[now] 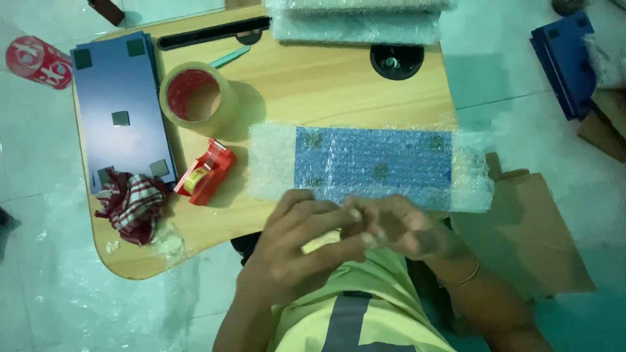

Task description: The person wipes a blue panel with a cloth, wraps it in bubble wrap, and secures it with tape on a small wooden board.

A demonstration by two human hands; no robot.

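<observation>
A: Where are our hands?

B: Our left hand [297, 238] and right hand [407, 228] meet fingertip to fingertip at the near table edge, pinching something small and blurred; we cannot tell what.

A: And the bubble-wrapped blue panel [372, 163]?

B: Just beyond, at twelve o'clock from the fingers, its long axis running nine to three. Both hands sit about equally close. A red tape dispenser [207, 173] lies at ten o'clock.
</observation>
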